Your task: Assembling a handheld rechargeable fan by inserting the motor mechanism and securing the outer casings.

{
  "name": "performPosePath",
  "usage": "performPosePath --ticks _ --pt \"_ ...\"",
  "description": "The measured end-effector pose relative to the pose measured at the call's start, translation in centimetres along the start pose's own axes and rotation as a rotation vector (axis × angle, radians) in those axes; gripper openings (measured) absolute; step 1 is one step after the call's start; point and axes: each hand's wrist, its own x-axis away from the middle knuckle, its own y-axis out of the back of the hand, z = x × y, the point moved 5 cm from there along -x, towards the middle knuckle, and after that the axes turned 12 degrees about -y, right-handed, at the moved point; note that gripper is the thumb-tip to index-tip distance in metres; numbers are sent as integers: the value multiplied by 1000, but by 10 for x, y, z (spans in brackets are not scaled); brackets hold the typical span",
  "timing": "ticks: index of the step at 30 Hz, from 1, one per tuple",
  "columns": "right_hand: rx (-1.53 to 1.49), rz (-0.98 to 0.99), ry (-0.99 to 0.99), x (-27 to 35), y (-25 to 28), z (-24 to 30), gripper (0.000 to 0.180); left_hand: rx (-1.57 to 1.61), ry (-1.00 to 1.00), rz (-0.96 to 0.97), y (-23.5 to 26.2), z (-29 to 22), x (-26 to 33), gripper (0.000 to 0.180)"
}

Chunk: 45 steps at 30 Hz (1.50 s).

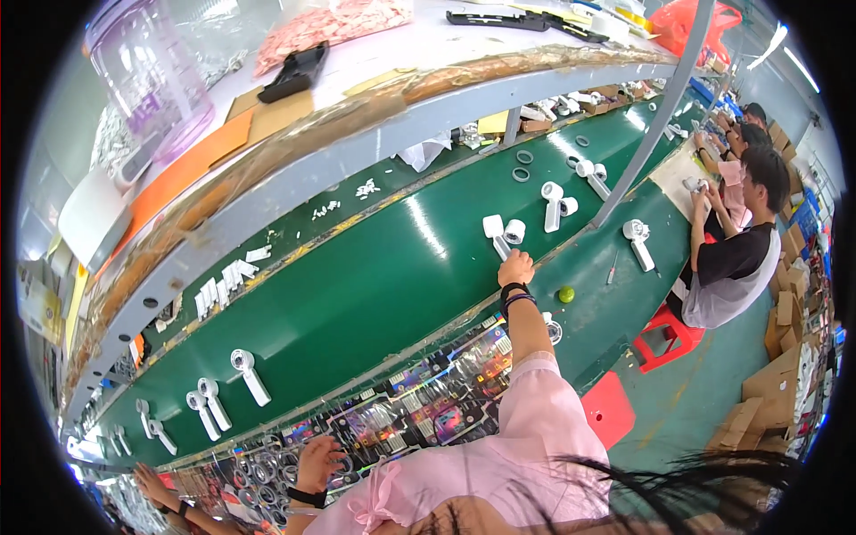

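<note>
A pink, bow-tied top (535,446) is worn with black wristbands (514,290).

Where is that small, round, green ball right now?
In the head view, the small, round, green ball is right of centre on the green tabletop, just right of the person's right wrist with its black band.

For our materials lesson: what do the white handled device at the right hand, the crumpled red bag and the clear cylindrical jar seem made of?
White handled device: probably moulded plastic; smooth, opaque, evenly coloured. Red bag: likely thin plastic film; glossy, wrinkled. Clear jar: shiny, see-through plastic or glass, unclear which.
</note>
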Motion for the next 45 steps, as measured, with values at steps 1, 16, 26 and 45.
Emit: performPosePath --ticks 1,16,26,45 --pt "109 -13 -1 1 -1 3 42 -115 -7 61 -2 8 -5 24" --pt "-506 672 1025 377 3 55 34 421 -4 -124 -80 -17 -63 66" --pt "-630 530 1353 501 125 50 53 573 -169 58 -47 -33 -11 48" --pt "-335 473 1382 506 184 92 45 330 -599 70 -84 -81 88 46"
